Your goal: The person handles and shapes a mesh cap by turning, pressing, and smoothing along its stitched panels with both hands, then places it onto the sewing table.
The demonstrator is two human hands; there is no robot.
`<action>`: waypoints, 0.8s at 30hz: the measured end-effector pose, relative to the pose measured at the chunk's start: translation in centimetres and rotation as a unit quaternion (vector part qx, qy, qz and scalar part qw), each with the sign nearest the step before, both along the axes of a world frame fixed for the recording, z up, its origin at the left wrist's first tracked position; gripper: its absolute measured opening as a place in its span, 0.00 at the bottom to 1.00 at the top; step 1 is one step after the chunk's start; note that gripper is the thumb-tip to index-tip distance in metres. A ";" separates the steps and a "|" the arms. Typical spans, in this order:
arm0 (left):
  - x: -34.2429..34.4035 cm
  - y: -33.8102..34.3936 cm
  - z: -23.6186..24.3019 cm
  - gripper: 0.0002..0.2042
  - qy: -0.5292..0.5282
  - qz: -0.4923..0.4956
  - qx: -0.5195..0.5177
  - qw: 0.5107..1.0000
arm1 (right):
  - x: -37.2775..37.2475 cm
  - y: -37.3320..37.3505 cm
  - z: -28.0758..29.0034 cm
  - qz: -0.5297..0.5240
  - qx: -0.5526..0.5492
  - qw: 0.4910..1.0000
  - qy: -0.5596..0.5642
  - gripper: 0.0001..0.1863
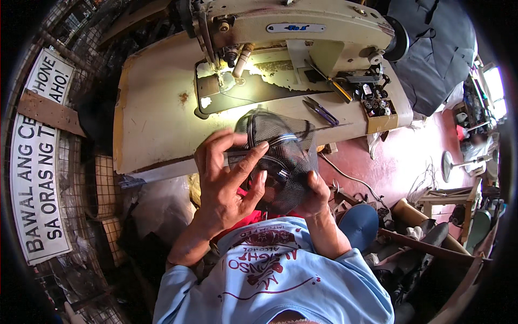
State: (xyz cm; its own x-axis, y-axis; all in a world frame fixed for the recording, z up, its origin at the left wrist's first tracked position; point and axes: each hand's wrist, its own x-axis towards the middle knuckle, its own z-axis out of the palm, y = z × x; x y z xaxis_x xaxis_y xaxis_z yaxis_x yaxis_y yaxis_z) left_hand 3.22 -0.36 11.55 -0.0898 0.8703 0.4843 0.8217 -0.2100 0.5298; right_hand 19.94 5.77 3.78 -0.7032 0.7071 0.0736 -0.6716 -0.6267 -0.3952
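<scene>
A piece of black mesh fabric (288, 186) with dark, shiny bands across it is raised above my lap, at the front edge of the sewing table (156, 127). My right hand (317, 197) grips its right side, thumb in front and the other fingers mostly hidden behind. Against its left side rests my left hand (224, 175), fingers spread and fingertips touching the mesh. Beyond the mesh stands a cream sewing machine (334, 46), its lamp lighting the needle area. Thread snips (321, 110) lie on the tabletop to the right of the mesh.
An open box of bobbins and small parts (380, 110) sits at the table's right end, beside a yellow-handled tool (341, 90). Wire grating with white signs (40, 189) rises at left. To the right are a blue round seat (359, 225), a floor cable (353, 181) and a fan (448, 164).
</scene>
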 end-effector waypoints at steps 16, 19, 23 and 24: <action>-1.5 2.1 -1.0 0.24 0.080 -0.134 0.037 0.987 | -0.2 -0.7 -0.3 0.053 -0.029 0.998 -0.007 0.46; -1.7 2.2 -1.1 0.24 0.081 -0.150 0.043 0.984 | 0.1 -0.7 -0.4 0.068 -0.004 0.994 -0.080 0.53; -1.7 2.3 -1.2 0.25 0.072 -0.164 0.042 0.983 | 0.5 -0.9 -0.6 0.071 0.003 0.994 -0.080 0.52; -1.8 2.3 -1.2 0.25 0.073 -0.169 0.040 0.982 | 0.6 -1.0 -0.5 0.071 0.014 0.993 -0.094 0.52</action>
